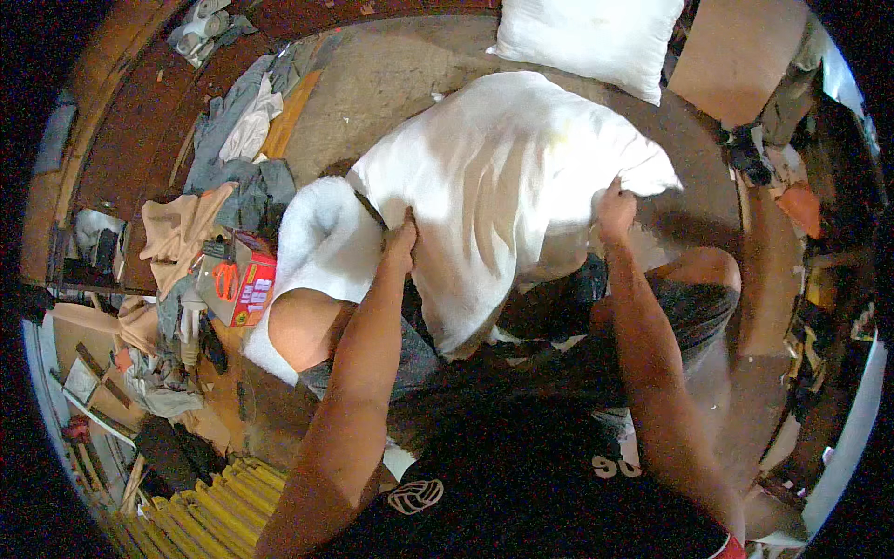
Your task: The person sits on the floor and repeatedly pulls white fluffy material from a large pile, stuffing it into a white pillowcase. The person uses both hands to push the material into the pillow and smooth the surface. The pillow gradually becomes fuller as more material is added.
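A large piece of white fabric (482,161) is spread in front of me, with loose folds hanging down its middle towards my lap. My left hand (399,246) pinches its left edge, fingers partly hidden by the cloth. On the right side, my right hand (616,214) grips the fabric near a corner that sticks out past the fist. Whether anything lies inside or under the fabric cannot be seen. Fluffy white padding (325,241), bent over in a soft loop, rests by my left knee, close to the left hand.
A plump white pillow (587,42) lies beyond the fabric on the worn brown surface (377,77). To the left, orange-handled snips (225,279) sit on a red printed box (257,279), near beige cloth (181,234) and grey cloth (223,150). Cardboard (740,59) stands far right; yellow slats (202,513) lie lower left.
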Demonstrator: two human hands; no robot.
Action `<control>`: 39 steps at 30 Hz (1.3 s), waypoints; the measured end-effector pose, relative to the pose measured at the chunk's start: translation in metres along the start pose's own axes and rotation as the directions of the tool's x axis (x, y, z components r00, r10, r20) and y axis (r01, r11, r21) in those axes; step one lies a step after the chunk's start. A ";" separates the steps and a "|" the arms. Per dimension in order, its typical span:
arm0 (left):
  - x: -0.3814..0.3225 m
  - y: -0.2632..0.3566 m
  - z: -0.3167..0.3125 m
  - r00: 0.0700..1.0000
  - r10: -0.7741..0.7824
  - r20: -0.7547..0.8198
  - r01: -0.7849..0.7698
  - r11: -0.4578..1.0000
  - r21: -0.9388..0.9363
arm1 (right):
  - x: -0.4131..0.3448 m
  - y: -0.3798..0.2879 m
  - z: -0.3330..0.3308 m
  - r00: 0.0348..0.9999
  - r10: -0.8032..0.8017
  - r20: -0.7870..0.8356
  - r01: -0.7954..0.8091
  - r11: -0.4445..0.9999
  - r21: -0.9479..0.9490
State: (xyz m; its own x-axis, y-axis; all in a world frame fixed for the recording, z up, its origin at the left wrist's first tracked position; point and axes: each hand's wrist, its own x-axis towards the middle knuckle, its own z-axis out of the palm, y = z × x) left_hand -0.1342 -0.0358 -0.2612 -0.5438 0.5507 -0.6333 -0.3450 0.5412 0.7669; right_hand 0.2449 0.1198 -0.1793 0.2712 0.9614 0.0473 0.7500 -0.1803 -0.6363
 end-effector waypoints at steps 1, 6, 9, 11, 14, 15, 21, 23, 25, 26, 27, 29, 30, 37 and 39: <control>-0.014 0.007 0.015 0.997 0.007 0.073 -0.004 0.999 -0.038 | -0.012 -0.003 -0.011 0.998 -0.039 0.040 0.045 0.982 -0.184; -0.035 0.095 0.034 0.926 0.335 0.172 -0.303 0.934 -0.189 | 0.008 0.076 0.052 0.943 0.167 0.287 -0.203 0.974 0.100; -0.077 0.148 0.047 0.697 0.716 -0.044 -0.483 0.513 0.710 | 0.009 0.071 0.059 0.863 0.199 0.464 -0.349 0.899 0.265; -0.106 0.150 0.066 0.497 0.829 0.255 -0.771 0.288 0.568 | 0.000 0.062 0.054 0.830 0.065 0.553 -0.240 0.938 0.251; -0.128 0.097 0.094 0.429 0.561 0.708 -0.784 -0.159 0.600 | -0.015 0.042 0.051 0.796 -0.350 0.495 0.343 0.933 0.109; -0.126 0.071 0.094 0.476 0.553 0.683 -0.722 -0.198 0.663 | -0.025 0.021 0.035 0.788 -0.336 0.516 0.353 0.933 0.069; -0.097 0.056 0.090 0.351 0.660 0.664 -0.807 -0.146 0.572 | -0.066 -0.024 -0.010 0.615 -0.217 0.758 0.602 0.750 -0.274; -0.119 0.066 0.103 0.271 0.687 0.675 -0.835 -0.182 0.520 | -0.095 -0.038 -0.005 0.244 -0.368 0.897 0.786 0.616 0.039; -0.141 0.070 0.117 0.247 0.658 0.711 -0.847 -0.210 0.488 | -0.131 -0.027 0.031 0.426 -0.709 0.562 0.758 0.619 0.207; -0.151 0.073 0.123 0.226 0.684 0.693 -0.868 -0.182 0.462 | -0.130 -0.022 0.052 0.524 -0.735 0.430 0.726 0.650 0.224; -0.155 0.074 0.129 0.208 0.708 0.675 -0.887 -0.155 0.435 | -0.123 -0.019 0.075 0.613 -0.735 0.290 0.693 0.676 0.251; -0.152 0.076 0.127 0.213 0.703 0.678 -0.873 -0.175 0.455 | -0.107 -0.032 0.100 0.637 -0.764 0.102 0.749 0.645 0.151; -0.151 0.078 0.125 0.216 0.700 0.680 -0.865 -0.186 0.466 | -0.095 -0.040 0.112 0.624 -0.775 0.097 0.770 0.632 0.091; -0.167 0.072 0.139 0.204 0.588 0.783 -0.933 -0.127 0.338 | -0.059 -0.037 0.171 0.687 -0.605 0.404 0.666 0.746 -0.016; -0.149 0.052 0.129 0.290 0.557 0.778 -0.915 -0.076 0.396 | -0.070 -0.043 0.176 0.631 -0.616 0.472 0.693 0.721 0.014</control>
State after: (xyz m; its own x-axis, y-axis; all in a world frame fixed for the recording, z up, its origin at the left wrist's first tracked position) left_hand 0.0282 -0.0080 -0.1406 0.2454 0.9558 0.1618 0.8267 -0.2935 0.4800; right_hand 0.0878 0.0963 -0.2910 -0.5756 0.8156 0.0588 0.7198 0.5395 -0.4369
